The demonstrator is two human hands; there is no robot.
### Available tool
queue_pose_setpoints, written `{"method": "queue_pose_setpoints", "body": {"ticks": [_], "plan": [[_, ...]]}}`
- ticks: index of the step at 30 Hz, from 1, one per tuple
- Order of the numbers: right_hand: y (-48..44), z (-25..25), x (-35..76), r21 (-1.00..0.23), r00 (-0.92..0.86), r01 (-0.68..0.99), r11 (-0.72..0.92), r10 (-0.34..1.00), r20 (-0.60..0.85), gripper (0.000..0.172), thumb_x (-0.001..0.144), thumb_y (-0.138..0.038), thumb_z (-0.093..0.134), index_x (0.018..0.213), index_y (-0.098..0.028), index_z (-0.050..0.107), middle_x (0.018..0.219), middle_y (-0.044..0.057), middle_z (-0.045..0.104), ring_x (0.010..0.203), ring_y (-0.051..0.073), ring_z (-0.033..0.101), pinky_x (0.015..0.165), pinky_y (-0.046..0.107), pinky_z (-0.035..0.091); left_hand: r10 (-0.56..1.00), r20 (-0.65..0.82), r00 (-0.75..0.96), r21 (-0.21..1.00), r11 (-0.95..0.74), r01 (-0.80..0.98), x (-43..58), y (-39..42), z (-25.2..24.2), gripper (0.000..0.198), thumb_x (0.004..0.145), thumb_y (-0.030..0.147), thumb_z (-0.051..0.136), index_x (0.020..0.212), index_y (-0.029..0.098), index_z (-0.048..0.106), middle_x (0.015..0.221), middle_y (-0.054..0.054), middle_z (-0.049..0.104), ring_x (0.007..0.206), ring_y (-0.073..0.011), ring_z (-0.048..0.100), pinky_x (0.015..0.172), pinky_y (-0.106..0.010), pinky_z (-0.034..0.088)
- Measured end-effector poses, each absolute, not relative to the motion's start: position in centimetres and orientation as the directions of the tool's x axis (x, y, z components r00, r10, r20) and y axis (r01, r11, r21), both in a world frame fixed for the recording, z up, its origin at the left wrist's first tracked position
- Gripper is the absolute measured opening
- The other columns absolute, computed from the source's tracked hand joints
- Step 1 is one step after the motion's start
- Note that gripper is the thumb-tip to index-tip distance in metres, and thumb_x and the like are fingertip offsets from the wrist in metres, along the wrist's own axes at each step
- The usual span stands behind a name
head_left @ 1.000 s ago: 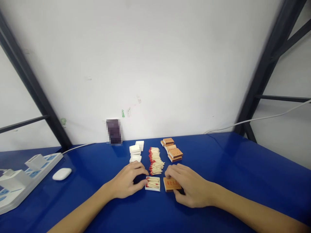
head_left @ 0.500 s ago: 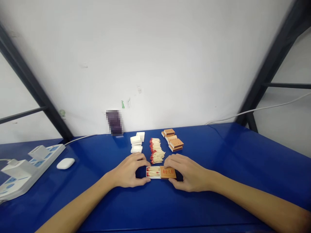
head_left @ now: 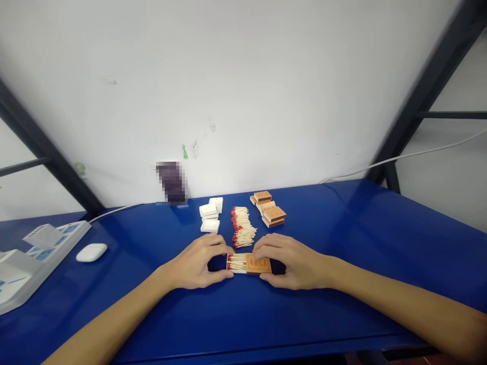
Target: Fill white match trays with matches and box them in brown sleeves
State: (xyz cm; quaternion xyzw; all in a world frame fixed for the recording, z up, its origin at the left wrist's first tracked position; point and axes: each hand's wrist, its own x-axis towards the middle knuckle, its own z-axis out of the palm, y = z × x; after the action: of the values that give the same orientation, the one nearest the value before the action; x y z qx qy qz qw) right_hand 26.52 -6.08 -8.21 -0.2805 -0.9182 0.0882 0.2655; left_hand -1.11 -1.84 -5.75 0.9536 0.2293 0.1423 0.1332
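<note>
A partly open matchbox lies in front of me on the blue table. Its white tray [head_left: 239,271] holds red-headed matches and sticks out leftward from the orange sleeve [head_left: 262,264] with red characters. My left hand [head_left: 200,261] pinches the tray's left end between thumb and fingers. The sleeve is gripped by my right hand [head_left: 291,261], thumb at the near edge and fingers over the far edge and top. Just beyond the box lies a long pile of loose matches [head_left: 243,228], heads to the left.
Several white matchbox trays [head_left: 210,225] lie at the back left of the pile, and several orange matchbox sleeves [head_left: 274,214] at its right. A white power strip [head_left: 57,263] and a white rounded case [head_left: 91,252] are on the left. A pixelated dark item [head_left: 173,182] leans against the wall.
The tray has slid a little further into the sleeve, so less of it shows. Both hands keep their hold. The camera view has shifted slightly.
</note>
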Motion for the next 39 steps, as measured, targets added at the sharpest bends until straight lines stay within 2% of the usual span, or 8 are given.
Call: {"method": "queue_pose_setpoints", "body": {"ticks": [9, 11, 15, 19, 25, 29, 32, 39], "plan": [[-6.6, -8.3, 25.8, -0.384, -0.730, 0.390, 0.837, 0.535, 0.425, 0.019, 0.089, -0.026, 0.066, 0.105, -0.017, 0.064, 0.110, 0.010, 0.065, 0.099, 0.020, 0.062, 0.087, 0.035, 0.054, 0.501, 0.175, 0.847, 0.392, -0.825, 0.407, 0.0, -2.9, -6.0, 0.042, 0.084, 0.054, 0.069, 0.110, 0.021, 0.067, 0.096, -0.004, 0.063, 0.088, -0.0194, 0.055, 0.078, -0.031, 0.043], [-6.7, -8.3, 25.6, -0.395, -0.727, 0.390, 0.831, 0.542, 0.422, 0.020, 0.089, -0.027, 0.067, 0.106, -0.018, 0.065, 0.111, 0.010, 0.065, 0.099, 0.020, 0.062, 0.087, 0.034, 0.054, 0.535, 0.196, 0.822, 0.387, -0.812, 0.437, 0.2, -2.8, -6.0, 0.047, 0.078, 0.060, 0.072, 0.103, 0.021, 0.067, 0.092, -0.003, 0.063, 0.086, -0.0191, 0.055, 0.074, -0.030, 0.042], [-6.7, -8.2, 25.3, -0.395, -0.740, 0.374, 0.839, 0.526, 0.418, 0.017, 0.089, -0.025, 0.067, 0.104, -0.018, 0.066, 0.112, 0.010, 0.066, 0.100, 0.020, 0.062, 0.089, 0.034, 0.053, 0.533, 0.220, 0.817, 0.386, -0.817, 0.429, 0.5, -2.3, -6.4, 0.051, 0.068, 0.067, 0.074, 0.075, 0.018, 0.061, 0.078, 0.000, 0.061, 0.075, -0.0161, 0.051, 0.067, -0.027, 0.036], [-6.7, -8.0, 25.2, -0.388, -0.744, 0.383, 0.838, 0.529, 0.409, 0.018, 0.086, -0.021, 0.068, 0.104, -0.017, 0.066, 0.110, 0.009, 0.067, 0.099, 0.021, 0.062, 0.089, 0.034, 0.053, 0.493, 0.212, 0.844, 0.374, -0.839, 0.396, 0.4, -2.1, -6.7, 0.051, 0.073, 0.061, 0.074, 0.065, 0.016, 0.052, 0.069, 0.002, 0.057, 0.068, -0.0130, 0.047, 0.066, -0.027, 0.033], [-6.5, -8.0, 25.4, -0.368, -0.732, 0.381, 0.848, 0.520, 0.440, 0.019, 0.084, -0.022, 0.071, 0.101, -0.016, 0.067, 0.108, 0.009, 0.068, 0.098, 0.021, 0.063, 0.087, 0.034, 0.052, 0.451, 0.220, 0.865, 0.345, -0.866, 0.363, 0.3, -2.5, -6.7, 0.046, 0.081, 0.053, 0.072, 0.064, 0.016, 0.050, 0.067, 0.003, 0.058, 0.065, -0.0119, 0.047, 0.068, -0.028, 0.033], [-6.4, -8.1, 25.4, -0.365, -0.733, 0.382, 0.849, 0.519, 0.440, 0.018, 0.084, -0.021, 0.070, 0.101, -0.016, 0.067, 0.108, 0.009, 0.067, 0.098, 0.021, 0.063, 0.086, 0.033, 0.052, 0.477, 0.203, 0.855, 0.319, -0.858, 0.402, 0.5, -2.8, -6.4, 0.035, 0.082, 0.046, 0.073, 0.074, 0.018, 0.053, 0.075, 0.002, 0.059, 0.071, -0.0143, 0.050, 0.070, -0.029, 0.035], [-6.4, -8.1, 25.4, -0.369, -0.736, 0.366, 0.854, 0.508, 0.447, 0.017, 0.085, -0.021, 0.069, 0.101, -0.016, 0.067, 0.109, 0.009, 0.067, 0.099, 0.021, 0.062, 0.088, 0.033, 0.051, 0.516, 0.206, 0.831, 0.321, -0.838, 0.441, 0.6, -2.9, -6.2, 0.038, 0.078, 0.048, 0.076, 0.082, 0.019, 0.052, 0.082, 0.000, 0.059, 0.075, -0.0157, 0.051, 0.070, -0.028, 0.037], [-6.3, -8.1, 25.5, -0.366, -0.737, 0.355, 0.860, 0.498, 0.456, 0.018, 0.087, -0.023, 0.068, 0.103, -0.016, 0.067, 0.108, 0.009, 0.068, 0.099, 0.021, 0.063, 0.087, 0.034, 0.051, 0.434, 0.239, 0.869, 0.385, -0.863, 0.326, 0.3, -3.1, -6.1, 0.044, 0.088, 0.038, 0.069, 0.063, 0.016, 0.040, 0.102, -0.004, 0.062, 0.088, -0.0157, 0.054, 0.079, -0.029, 0.040]]}}
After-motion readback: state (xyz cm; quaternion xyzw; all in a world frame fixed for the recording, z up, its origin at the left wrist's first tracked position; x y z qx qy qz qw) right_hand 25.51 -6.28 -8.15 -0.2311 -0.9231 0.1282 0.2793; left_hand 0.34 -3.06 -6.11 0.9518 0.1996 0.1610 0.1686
